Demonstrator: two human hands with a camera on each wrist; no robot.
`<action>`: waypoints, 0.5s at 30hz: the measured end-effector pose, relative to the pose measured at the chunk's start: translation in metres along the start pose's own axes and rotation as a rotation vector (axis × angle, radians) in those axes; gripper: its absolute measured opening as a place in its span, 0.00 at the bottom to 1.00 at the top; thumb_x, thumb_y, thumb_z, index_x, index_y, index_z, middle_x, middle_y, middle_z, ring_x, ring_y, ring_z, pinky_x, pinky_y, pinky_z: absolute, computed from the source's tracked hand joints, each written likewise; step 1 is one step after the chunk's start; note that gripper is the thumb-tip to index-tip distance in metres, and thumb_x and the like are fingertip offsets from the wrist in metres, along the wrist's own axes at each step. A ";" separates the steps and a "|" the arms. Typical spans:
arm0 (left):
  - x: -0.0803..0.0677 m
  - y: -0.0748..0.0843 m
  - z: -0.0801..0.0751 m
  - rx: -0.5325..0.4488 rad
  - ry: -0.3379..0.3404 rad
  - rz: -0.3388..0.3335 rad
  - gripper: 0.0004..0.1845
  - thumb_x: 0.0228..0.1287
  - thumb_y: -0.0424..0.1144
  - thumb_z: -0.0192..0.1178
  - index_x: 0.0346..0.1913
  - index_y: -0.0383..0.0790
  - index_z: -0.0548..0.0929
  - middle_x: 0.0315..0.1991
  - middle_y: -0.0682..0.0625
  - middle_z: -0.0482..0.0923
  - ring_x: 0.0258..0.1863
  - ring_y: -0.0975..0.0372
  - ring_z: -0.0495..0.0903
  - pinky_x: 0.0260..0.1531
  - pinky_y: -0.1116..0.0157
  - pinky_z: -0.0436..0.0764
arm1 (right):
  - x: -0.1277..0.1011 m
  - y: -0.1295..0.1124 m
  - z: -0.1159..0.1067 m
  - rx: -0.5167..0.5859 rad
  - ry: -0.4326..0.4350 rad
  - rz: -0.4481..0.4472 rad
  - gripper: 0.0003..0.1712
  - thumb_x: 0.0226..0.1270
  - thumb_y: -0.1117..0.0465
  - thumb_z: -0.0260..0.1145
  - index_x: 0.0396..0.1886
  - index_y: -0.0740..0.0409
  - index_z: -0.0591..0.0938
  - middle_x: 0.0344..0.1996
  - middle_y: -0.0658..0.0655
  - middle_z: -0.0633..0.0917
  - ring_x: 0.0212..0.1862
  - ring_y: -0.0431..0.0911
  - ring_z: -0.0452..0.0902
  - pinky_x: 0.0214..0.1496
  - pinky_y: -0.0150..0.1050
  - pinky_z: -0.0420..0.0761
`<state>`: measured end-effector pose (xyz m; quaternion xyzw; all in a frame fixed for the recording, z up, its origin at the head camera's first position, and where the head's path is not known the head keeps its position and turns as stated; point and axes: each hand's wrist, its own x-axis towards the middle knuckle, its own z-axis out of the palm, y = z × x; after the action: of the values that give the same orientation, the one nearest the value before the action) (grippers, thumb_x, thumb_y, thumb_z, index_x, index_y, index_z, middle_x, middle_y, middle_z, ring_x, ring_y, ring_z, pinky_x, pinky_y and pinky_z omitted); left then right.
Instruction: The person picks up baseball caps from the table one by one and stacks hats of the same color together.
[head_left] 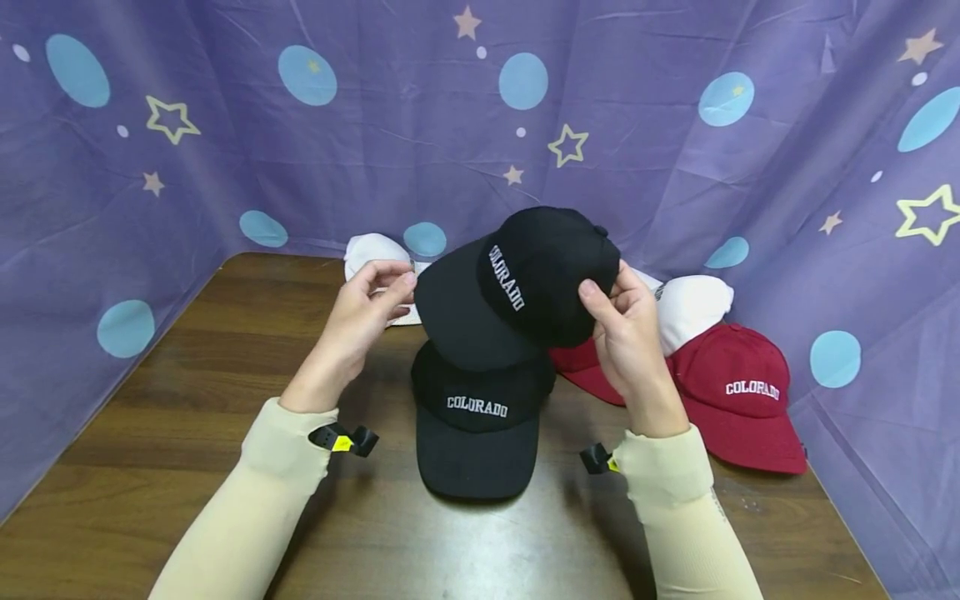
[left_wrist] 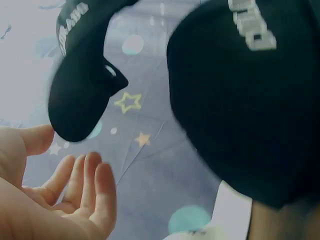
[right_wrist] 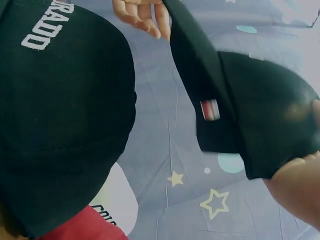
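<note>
My right hand [head_left: 611,304] grips a black "COLORADO" cap [head_left: 525,283] by its crown and holds it tilted above the table; the thumb lies on the front panel. In the right wrist view this cap [right_wrist: 240,110] shows a small tag under its brim. My left hand [head_left: 393,282] is at the edge of the brim, fingers relaxed; in the left wrist view the thumb [left_wrist: 37,137] touches the brim tip [left_wrist: 75,120]. A second black "COLORADO" cap [head_left: 476,417] lies flat on the table right below, brim toward me.
A red "COLORADO" cap [head_left: 738,392] lies at the right on the brown wooden table [head_left: 187,400]. White caps sit behind it [head_left: 693,304] and at the back left [head_left: 371,250]. A purple star-print cloth [head_left: 375,125] walls in three sides.
</note>
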<state>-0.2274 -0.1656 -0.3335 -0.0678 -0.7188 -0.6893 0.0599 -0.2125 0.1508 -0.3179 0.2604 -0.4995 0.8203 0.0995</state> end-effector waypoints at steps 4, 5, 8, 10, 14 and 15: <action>0.002 0.003 -0.011 -0.016 0.024 0.093 0.21 0.79 0.39 0.61 0.66 0.31 0.77 0.50 0.53 0.82 0.50 0.58 0.84 0.51 0.67 0.82 | -0.003 -0.001 -0.002 0.019 -0.101 0.037 0.17 0.78 0.76 0.55 0.57 0.58 0.81 0.50 0.54 0.88 0.51 0.45 0.87 0.55 0.38 0.87; 0.002 0.004 -0.013 -0.034 0.006 0.119 0.20 0.79 0.39 0.61 0.66 0.30 0.78 0.52 0.51 0.83 0.52 0.57 0.84 0.53 0.66 0.81 | -0.003 -0.002 -0.003 0.025 -0.138 0.050 0.16 0.78 0.76 0.56 0.57 0.58 0.81 0.49 0.54 0.88 0.51 0.45 0.87 0.55 0.38 0.87; 0.001 0.006 -0.018 -0.063 -0.091 0.181 0.20 0.80 0.37 0.60 0.67 0.31 0.78 0.58 0.46 0.83 0.59 0.56 0.82 0.60 0.66 0.80 | -0.006 -0.001 -0.005 0.036 -0.266 0.096 0.16 0.79 0.73 0.59 0.58 0.57 0.81 0.48 0.53 0.89 0.51 0.44 0.87 0.55 0.38 0.87; -0.001 0.008 -0.019 -0.049 -0.174 0.220 0.20 0.81 0.36 0.60 0.69 0.32 0.78 0.62 0.44 0.82 0.64 0.57 0.80 0.65 0.66 0.78 | -0.008 -0.001 -0.007 0.032 -0.351 0.120 0.15 0.79 0.72 0.59 0.59 0.57 0.82 0.47 0.52 0.89 0.50 0.43 0.87 0.54 0.38 0.87; -0.005 0.011 -0.016 0.049 -0.334 0.262 0.23 0.82 0.36 0.57 0.74 0.38 0.76 0.70 0.46 0.78 0.70 0.57 0.77 0.68 0.66 0.75 | -0.009 0.001 -0.010 0.019 -0.497 0.148 0.15 0.80 0.71 0.58 0.59 0.56 0.82 0.47 0.50 0.88 0.49 0.43 0.87 0.52 0.38 0.87; -0.006 0.011 -0.015 0.070 -0.374 0.269 0.23 0.82 0.36 0.57 0.75 0.40 0.75 0.71 0.48 0.77 0.71 0.56 0.76 0.68 0.66 0.75 | -0.009 0.001 -0.010 0.015 -0.531 0.153 0.15 0.80 0.71 0.58 0.60 0.56 0.82 0.48 0.50 0.88 0.50 0.43 0.87 0.53 0.38 0.87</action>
<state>-0.2195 -0.1802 -0.3229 -0.2872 -0.7254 -0.6252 0.0193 -0.2085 0.1598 -0.3270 0.4287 -0.5202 0.7320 -0.0992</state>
